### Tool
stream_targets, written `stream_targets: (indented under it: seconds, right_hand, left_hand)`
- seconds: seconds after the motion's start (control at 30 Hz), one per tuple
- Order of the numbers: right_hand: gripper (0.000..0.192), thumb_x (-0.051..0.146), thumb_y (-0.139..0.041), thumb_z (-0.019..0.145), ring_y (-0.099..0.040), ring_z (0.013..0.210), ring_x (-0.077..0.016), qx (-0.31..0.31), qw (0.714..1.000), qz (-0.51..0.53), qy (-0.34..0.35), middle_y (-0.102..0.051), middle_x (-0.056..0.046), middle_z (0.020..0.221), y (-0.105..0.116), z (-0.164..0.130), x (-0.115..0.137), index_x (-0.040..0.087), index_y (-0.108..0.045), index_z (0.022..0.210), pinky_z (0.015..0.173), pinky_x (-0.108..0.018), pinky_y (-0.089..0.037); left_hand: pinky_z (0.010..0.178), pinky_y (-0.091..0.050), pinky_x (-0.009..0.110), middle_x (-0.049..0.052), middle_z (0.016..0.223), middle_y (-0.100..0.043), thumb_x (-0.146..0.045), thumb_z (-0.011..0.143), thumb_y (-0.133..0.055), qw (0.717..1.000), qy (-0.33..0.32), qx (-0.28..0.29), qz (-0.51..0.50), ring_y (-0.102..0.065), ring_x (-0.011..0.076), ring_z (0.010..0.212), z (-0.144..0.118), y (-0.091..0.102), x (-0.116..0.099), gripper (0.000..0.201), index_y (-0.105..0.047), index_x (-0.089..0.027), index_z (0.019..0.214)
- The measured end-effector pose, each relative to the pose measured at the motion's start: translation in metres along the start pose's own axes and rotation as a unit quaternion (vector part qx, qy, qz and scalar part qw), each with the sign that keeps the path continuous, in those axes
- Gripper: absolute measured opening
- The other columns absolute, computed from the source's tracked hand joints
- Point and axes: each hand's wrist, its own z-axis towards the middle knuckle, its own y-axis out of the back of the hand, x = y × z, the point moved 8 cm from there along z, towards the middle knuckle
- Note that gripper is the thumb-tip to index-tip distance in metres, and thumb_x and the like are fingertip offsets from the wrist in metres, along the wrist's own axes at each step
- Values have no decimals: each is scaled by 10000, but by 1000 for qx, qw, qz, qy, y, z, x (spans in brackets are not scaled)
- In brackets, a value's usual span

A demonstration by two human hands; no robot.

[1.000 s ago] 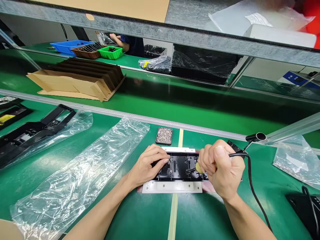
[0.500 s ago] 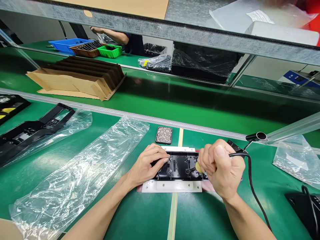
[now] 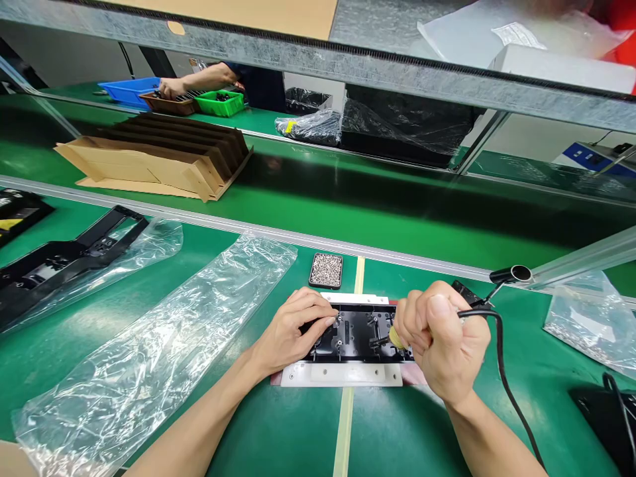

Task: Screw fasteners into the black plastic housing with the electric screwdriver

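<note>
Setting: factory line, green-matted desk [image 3: 149, 278] with a grey metal rail along its far edge, a green conveyor belt [image 3: 348, 199] beyond it, and a second desk further back where another person's hand [image 3: 171, 87] reaches into coloured bins.

Large items: flattened brown cardboard dividers [image 3: 154, 156] on the belt; long crumpled clear plastic bag [image 3: 163, 351] lying empty on the desk left of the work; long black plastic frame part [image 3: 59, 258] half inside another clear bag at far left.

Work item: black moulded plastic panel [image 3: 355, 331], seated in a white flat fixture plate [image 3: 342, 374], centre of the desk, directly before the person.

Small items: small black tray of silver screws [image 3: 326, 270], just behind the fixture; clear bag of small parts [image 3: 586, 321], far right.

Progress, as judged: fastening is mid-way; several screw posts on the panel are visible, and whether each holds a screw is too small to tell.

Hands: left hand [image 3: 293, 328] pressed flat on the panel's left end, fingers spread, steadying it. Right hand [image 3: 442, 341] closed in a fist round a corded electric screwdriver with yellow collar [image 3: 396, 338], bit down on the panel's right part, black cable trailing toward the right edge.
</note>
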Motion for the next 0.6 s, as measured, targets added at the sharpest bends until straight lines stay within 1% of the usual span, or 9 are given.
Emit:
stream_targets:
  seconds: [0.13, 0.3, 0.6]
  right_hand:
    - [381, 301, -514, 1069, -305, 452, -74, 7, 1000, 5, 0, -345, 62, 535, 1, -1, -2, 203, -466, 704, 405, -189, -284]
    - [386, 293, -513, 1066, -311, 451, -77, 5, 1000, 2, 8, -342, 61, 538, 3, -2, 0, 206, -457, 694, 402, -196, -291]
    - [367, 275, -513, 1064, -310, 456, -74, 6, 1000, 6, 10, -333, 63, 553, 0, -1, 2, 203, -477, 706, 405, -196, -286]
  left_hand:
    - [921, -493, 416, 54, 1049, -741, -180, 1060, -629, 1000, 3, 2, 1, -638, 230, 1044, 0, -1, 1, 150, -737, -227, 1153]
    - [917, -503, 417, 63, 1042, -742, -195, 1065, -617, 1000, 2, -1, 4, -646, 235, 1042, 0, -1, 0, 151, -739, -220, 1150]
    - [921, -511, 431, 74, 1046, -746, -208, 1066, -614, 1000, 2, -2, 0, -655, 245, 1036, 1, 0, -1, 157, -743, -224, 1154]
